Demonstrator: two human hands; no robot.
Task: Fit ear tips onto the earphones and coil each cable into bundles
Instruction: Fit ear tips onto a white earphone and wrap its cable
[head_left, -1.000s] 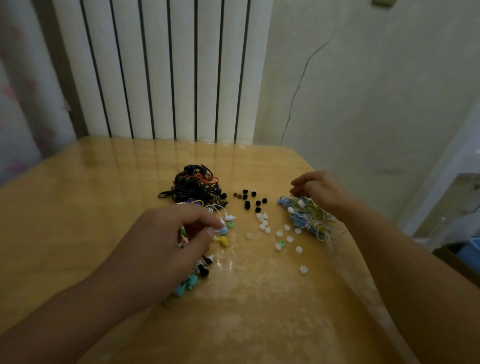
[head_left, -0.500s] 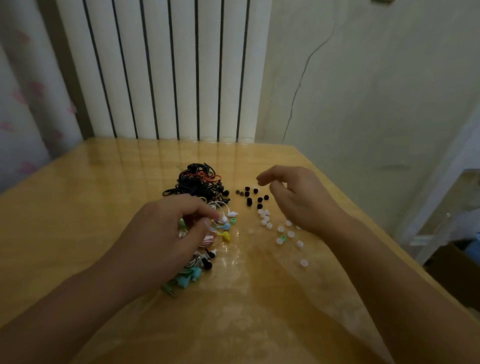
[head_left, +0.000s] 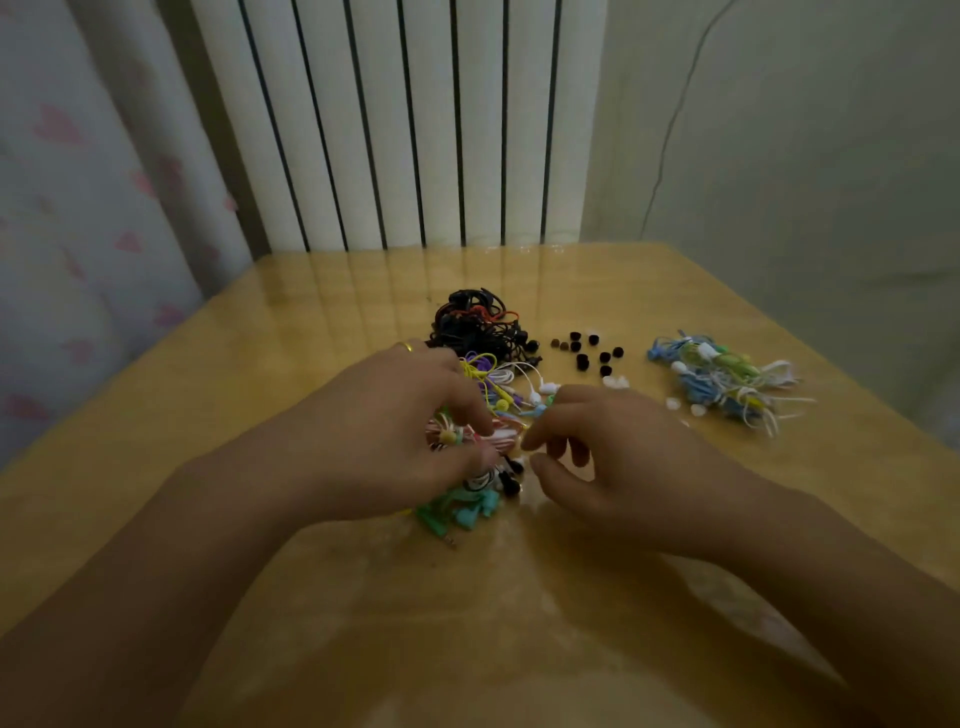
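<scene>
A tangle of colourful earphones (head_left: 493, 410) lies mid-counter (head_left: 260, 364). My left hand (head_left: 395, 436) pinches a pink cable in it; my right hand (head_left: 597, 457) curls beside, fingertips nearly touching. Black ear tips (head_left: 587, 353) lie beyond, coiled bundles (head_left: 722, 379) farther right.

Dim room: white radiator (head_left: 400, 124), cracked wall (head_left: 779, 156), perhaps curtain (head_left: 78, 208).

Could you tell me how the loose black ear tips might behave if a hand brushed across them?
The black ear tips look small, rounded and unattached, so they would probably scatter or roll. The table appears glossy, so little would likely stop them sliding.
</scene>
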